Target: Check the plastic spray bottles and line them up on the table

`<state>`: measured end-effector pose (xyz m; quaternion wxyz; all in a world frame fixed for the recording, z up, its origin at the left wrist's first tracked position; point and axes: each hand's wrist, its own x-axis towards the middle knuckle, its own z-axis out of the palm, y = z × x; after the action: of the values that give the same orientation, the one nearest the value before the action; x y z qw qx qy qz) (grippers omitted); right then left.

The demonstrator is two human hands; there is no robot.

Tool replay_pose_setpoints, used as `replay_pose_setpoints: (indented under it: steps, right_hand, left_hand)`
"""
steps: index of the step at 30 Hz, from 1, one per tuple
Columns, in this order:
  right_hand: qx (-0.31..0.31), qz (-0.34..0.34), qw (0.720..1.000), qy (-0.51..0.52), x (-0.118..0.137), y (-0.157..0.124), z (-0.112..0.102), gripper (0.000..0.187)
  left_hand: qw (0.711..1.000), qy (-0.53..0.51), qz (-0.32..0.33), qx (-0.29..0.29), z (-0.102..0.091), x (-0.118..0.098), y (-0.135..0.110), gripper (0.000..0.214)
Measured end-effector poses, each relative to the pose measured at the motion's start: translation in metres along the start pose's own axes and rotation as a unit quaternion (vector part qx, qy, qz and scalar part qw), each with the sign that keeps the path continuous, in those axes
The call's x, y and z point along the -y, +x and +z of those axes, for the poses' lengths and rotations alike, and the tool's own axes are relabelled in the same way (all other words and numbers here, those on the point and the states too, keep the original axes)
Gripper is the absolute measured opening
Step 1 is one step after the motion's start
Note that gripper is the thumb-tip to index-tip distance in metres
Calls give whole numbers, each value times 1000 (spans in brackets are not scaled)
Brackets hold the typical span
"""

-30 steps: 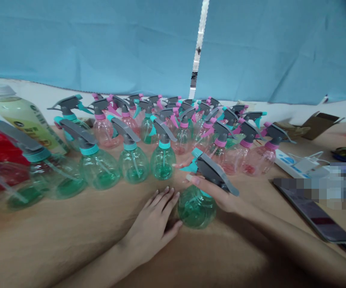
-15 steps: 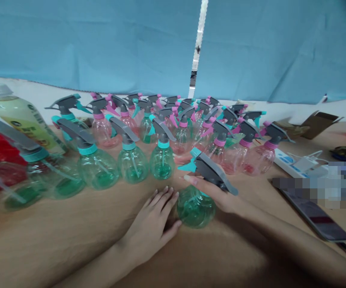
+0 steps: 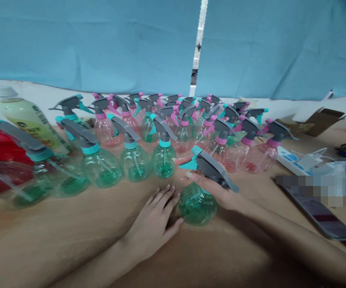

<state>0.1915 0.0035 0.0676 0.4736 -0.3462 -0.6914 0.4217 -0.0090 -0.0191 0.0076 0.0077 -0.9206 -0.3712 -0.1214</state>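
Note:
A clear green spray bottle (image 3: 197, 206) with a grey and turquoise trigger head stands upright in front of me. My right hand (image 3: 213, 190) is closed around its neck from the right, just under the trigger head. Flat on the table beside it lies my left hand (image 3: 156, 216), fingers stretched out and thumb close to the bottle's base; whether the thumb touches it I cannot tell. Just beyond the left fingertips stands another green spray bottle (image 3: 163, 162), one of several in a row reaching left. Behind are more spray bottles, among them a pink one (image 3: 263, 156).
A drink bottle (image 3: 30, 120) and a red object (image 3: 3, 144) are at the left. On the right lie a phone (image 3: 317, 212) with a cable, a white power strip (image 3: 294, 160) with a charger, and an open cardboard box (image 3: 324, 122). A blue cloth (image 3: 101, 48) hangs behind.
The whole view has shifted slightly, so most things appear a little further right. Both hands keep their poses, the right one still around the green spray bottle.

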Motion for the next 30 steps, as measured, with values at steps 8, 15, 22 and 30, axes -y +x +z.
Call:
replay_pose_setpoints:
  steps: [8,15,22,30]
  right_hand:
    - [-11,0,1000,-22,-9,-2,0,28]
    - [-15,-21,999,-27,-2,-1,1,29]
    - [-49,-4,998,-47,-9,-5,0,18]
    - [-54,-2,998,-46,-4,-5,1,25]
  left_hand:
    - [1000,-2,1,1,0,-1,0,49]
    - [1000,4,5,-9,1,0,1,49]
    - [1000,20,5,7,0,-1,1,49]
    - [1000,0,5,-12,4,1,0,49]
